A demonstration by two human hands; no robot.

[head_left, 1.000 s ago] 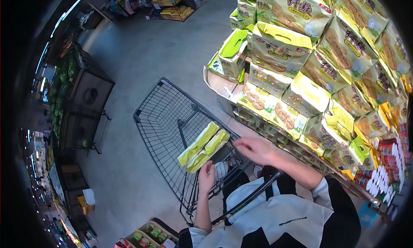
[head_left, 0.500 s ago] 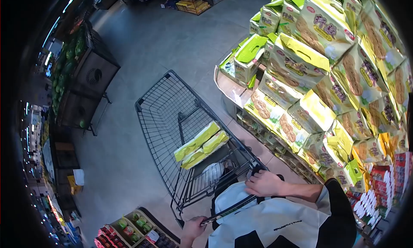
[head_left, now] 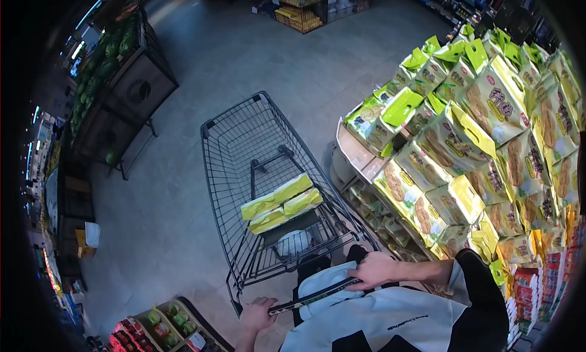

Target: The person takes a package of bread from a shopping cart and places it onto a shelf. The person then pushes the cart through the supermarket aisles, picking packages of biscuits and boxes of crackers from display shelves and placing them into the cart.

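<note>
My right hand (head_left: pixel 371 270) is closed around the right end of the push handle (head_left: pixel 314 296) of a dark wire shopping cart (head_left: pixel 241 163). Near the handle's left end, my left hand (head_left: pixel 257 313) also grips it. Several yellow-green packages (head_left: pixel 281 201) lie side by side in the cart's basket, towards me. A whitish rounded item (head_left: pixel 295 243) shows through the wires close to the handle; its kind is unclear.
On the right, close to the cart, rises a large stack of bagged snacks (head_left: pixel 455 138). Watermelons (head_left: pixel 113 47) fill a dark stand (head_left: pixel 131 99) at the left. A low tray display (head_left: pixel 177 327) stands at the lower left. Shelving with yellow goods (head_left: pixel 299 16) is farther ahead.
The snack stack now appears farther right and lower, and more of the far shelving shows. The cart points more straight ahead. Both hands keep hold of the handle.
</note>
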